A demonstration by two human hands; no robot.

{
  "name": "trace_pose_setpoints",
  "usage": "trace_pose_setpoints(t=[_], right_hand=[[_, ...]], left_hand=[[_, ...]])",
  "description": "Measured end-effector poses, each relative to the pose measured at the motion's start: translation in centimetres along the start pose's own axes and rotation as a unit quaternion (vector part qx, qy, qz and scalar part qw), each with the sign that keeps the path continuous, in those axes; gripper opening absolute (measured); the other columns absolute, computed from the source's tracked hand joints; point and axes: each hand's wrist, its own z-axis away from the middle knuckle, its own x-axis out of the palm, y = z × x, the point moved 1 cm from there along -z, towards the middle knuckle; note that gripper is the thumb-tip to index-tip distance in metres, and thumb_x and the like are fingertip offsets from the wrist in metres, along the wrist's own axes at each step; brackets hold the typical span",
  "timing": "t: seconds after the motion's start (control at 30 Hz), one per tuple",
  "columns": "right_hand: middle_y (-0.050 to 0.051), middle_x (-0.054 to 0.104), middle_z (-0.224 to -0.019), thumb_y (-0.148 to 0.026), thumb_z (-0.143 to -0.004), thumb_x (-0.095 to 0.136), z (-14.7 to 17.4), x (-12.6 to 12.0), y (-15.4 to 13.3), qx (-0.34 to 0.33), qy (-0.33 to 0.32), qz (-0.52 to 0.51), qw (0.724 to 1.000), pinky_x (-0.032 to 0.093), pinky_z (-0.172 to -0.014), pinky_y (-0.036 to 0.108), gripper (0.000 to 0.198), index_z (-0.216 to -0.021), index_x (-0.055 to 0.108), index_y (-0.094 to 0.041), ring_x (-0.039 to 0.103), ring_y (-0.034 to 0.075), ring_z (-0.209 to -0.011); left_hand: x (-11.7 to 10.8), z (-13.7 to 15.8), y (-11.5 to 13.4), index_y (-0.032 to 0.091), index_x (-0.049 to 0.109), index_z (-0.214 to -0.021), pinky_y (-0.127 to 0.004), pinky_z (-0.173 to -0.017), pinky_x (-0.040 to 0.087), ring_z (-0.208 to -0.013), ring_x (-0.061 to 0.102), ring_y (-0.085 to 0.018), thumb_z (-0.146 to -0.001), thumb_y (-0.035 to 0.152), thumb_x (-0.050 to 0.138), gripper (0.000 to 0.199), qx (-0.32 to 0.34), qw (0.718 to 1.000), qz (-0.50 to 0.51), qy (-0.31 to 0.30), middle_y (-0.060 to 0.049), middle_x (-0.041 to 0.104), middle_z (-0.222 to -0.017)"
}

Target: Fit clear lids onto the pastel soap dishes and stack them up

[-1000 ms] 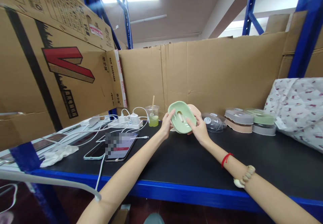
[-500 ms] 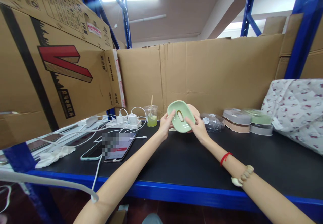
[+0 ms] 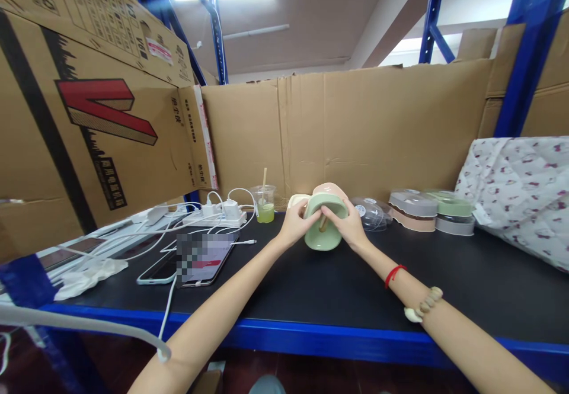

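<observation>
A light-green plastic dish [image 3: 323, 241] with rounded corners and a slot in its middle is between my hands, tilted above the black tabletop. My left hand [image 3: 293, 223] grips its left side, and my right hand [image 3: 351, 226] grips its right side. Both thumbs reach inside to the central slot; the other fingers are mostly hidden behind the dish. Just behind it a pink dish [image 3: 329, 189] shows its upper edge. A cream dish [image 3: 296, 201] peeks out by my left hand. Whether my fingers touch these two, I cannot tell.
Clear plastic covers [image 3: 371, 215] lie right of my hands, beside stacked grey and green containers [image 3: 413, 203]. A patterned quilted bag [image 3: 520, 192] stands far right. Left are a drink cup [image 3: 265, 211], a power strip [image 3: 216, 219], cables and a tablet [image 3: 208, 263]. Cardboard walls the back.
The green dish has tilted from facing me to a steeper angle and come down slightly. My thumbs have moved together at its slot. More of the pink and cream dishes shows behind.
</observation>
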Motion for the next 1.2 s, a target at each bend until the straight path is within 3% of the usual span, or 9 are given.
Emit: trace_pose_setpoints(t=[0.1, 0.3, 0.47, 0.7, 0.83, 1.2], right_hand=[[0.005, 0.066, -0.080, -0.055, -0.049, 0.071, 0.0, -0.1, -0.3, -0.020, 0.003, 0.008, 1.000, 0.047, -0.077, 0.037, 0.047, -0.077, 0.062, -0.018, 0.060, 0.022, -0.078], [0.004, 0.062, -0.068, -0.063, -0.054, 0.064, 0.0, -0.1, -0.5, -0.002, 0.088, -0.011, 0.996, 0.046, -0.066, 0.032, 0.049, -0.069, 0.058, -0.018, 0.056, 0.019, -0.067], [0.004, 0.061, -0.071, -0.071, -0.051, 0.060, -0.7, -0.8, -0.6, 0.007, 0.165, -0.043, 0.985, 0.046, -0.070, 0.032, 0.058, -0.073, 0.057, -0.018, 0.056, 0.019, -0.072], [0.004, 0.064, -0.080, -0.072, -0.053, 0.059, -1.1, -1.0, -0.2, 0.005, 0.143, -0.072, 0.987, 0.046, -0.077, 0.033, 0.060, -0.080, 0.058, -0.019, 0.058, 0.020, -0.082], [0.006, 0.065, -0.090, -0.074, -0.058, 0.053, -1.2, -1.0, 0.0, 0.019, 0.126, -0.074, 0.989, 0.045, -0.079, 0.033, 0.062, -0.085, 0.059, -0.018, 0.058, 0.021, -0.089], [0.002, 0.059, -0.063, -0.073, -0.044, 0.063, -1.5, -1.2, -0.4, 0.057, 0.158, -0.084, 0.982, 0.043, -0.061, 0.029, 0.059, -0.064, 0.059, -0.017, 0.053, 0.016, -0.064]], left_hand=[[-0.1, 0.1, -0.1, 0.019, 0.068, -0.079, -0.024, -0.077, 0.042, -0.080, 0.058, -0.016, -0.060, 0.016, 0.071, 0.019, 0.072, 0.996, -0.044, -0.022, -0.003, 0.065, -0.082], [-0.4, 0.4, -0.4, 0.023, 0.065, -0.089, -0.025, -0.073, 0.046, -0.079, 0.059, -0.017, -0.052, 0.020, 0.078, 0.040, 0.006, 1.000, -0.006, 0.002, -0.001, 0.063, -0.080], [0.1, 0.4, -0.3, 0.019, 0.066, -0.085, -0.022, -0.062, 0.043, -0.073, 0.058, -0.015, -0.053, 0.021, 0.078, 0.034, 0.040, 0.998, -0.032, -0.022, -0.003, 0.062, -0.079], [0.3, 0.3, -0.2, 0.019, 0.070, -0.085, -0.022, -0.062, 0.041, -0.072, 0.055, -0.015, -0.057, 0.022, 0.075, 0.028, 0.086, 0.996, -0.024, 0.007, -0.003, 0.064, -0.083], [0.2, 0.3, 0.0, 0.019, 0.069, -0.076, -0.024, -0.068, 0.043, -0.076, 0.057, -0.017, -0.059, 0.024, 0.074, 0.019, 0.083, 0.996, -0.033, -0.006, -0.003, 0.063, -0.076], [0.3, 0.3, -0.8, 0.017, 0.063, -0.074, -0.020, -0.049, 0.034, -0.047, 0.046, -0.009, -0.062, 0.031, 0.072, 0.021, 0.018, 0.998, -0.064, -0.021, 0.003, 0.055, -0.052]])
